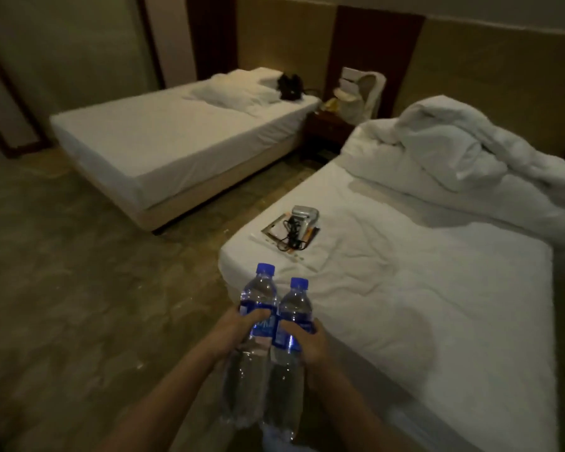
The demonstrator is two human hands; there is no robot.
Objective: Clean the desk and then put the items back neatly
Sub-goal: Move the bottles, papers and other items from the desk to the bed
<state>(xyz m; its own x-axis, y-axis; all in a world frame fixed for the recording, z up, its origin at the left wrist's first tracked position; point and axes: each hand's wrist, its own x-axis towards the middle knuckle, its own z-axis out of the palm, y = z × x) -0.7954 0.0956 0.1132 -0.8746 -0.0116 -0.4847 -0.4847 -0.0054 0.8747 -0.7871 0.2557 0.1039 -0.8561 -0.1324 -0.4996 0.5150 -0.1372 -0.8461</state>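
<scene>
l hand (234, 331): fingers curled round left bottle (253, 337), at label
r hand (307, 342): grips right bottle (289, 347), same height
bottles: touching, upright, blue caps, by near bed (421, 288) corner
labels: blue, text too blurred to read

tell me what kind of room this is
Most likely a hotel twin room: two single beds with white sheets, the far bed and the near bed, a dark nightstand between them, and padded wall panels behind.
</scene>
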